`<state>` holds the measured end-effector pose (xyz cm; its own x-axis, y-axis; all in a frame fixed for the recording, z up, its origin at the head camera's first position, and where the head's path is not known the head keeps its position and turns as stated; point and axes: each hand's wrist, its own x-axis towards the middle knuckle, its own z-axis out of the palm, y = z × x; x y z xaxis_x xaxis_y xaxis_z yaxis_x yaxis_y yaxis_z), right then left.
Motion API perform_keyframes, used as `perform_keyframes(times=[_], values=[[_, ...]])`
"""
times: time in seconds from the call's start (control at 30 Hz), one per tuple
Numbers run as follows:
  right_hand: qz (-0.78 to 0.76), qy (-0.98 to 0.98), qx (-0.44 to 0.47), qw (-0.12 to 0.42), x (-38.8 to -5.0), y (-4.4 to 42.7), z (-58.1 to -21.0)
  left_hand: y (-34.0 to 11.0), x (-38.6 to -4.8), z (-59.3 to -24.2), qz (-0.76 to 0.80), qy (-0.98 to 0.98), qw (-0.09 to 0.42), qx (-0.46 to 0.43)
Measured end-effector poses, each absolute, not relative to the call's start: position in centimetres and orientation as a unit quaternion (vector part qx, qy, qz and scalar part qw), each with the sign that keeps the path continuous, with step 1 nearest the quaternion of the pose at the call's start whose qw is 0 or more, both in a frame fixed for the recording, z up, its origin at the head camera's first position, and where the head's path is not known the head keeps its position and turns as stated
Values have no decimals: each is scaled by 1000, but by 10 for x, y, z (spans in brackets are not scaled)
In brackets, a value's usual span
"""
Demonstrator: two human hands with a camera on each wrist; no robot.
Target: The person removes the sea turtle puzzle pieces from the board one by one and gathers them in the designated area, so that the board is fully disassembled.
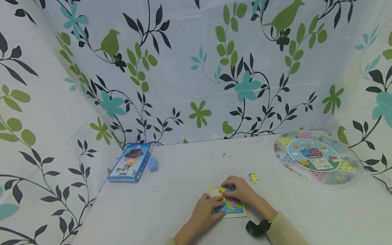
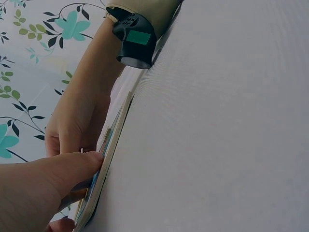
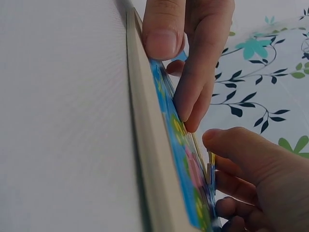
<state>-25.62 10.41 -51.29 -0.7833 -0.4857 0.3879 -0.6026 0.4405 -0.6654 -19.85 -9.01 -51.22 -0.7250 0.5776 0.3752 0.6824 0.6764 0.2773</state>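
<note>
A small jigsaw puzzle in a pale wooden frame (image 1: pixel 235 215) lies on the white table, its picture blue with pink, yellow and green. My left hand (image 1: pixel 204 210) rests on its left side, thumb near the front edge and fingers stretched across the picture. At the far side of the frame, my right hand (image 1: pixel 243 192) pinches a puzzle piece (image 3: pixel 211 158), seen edge-on over the board in the right wrist view. Its fingers hide most of that piece. Beyond the right hand lies a loose blue and yellow puzzle piece (image 1: pixel 253 177).
A blue game box (image 1: pixel 130 163) lies at the back left with a small blue block (image 1: pixel 153 164) beside it. At the back right sits a round clear package (image 1: pixel 318 156) with a colourful label. Patterned cloth (image 1: pixel 171 78) hangs behind and along the sides.
</note>
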Motion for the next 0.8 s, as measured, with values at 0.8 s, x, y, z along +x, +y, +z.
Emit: perform_keyframes(times=[0.8], values=[[397,-856,327,59,-256,105,-507,-80,-194,-509,-203,-915,106,-333]])
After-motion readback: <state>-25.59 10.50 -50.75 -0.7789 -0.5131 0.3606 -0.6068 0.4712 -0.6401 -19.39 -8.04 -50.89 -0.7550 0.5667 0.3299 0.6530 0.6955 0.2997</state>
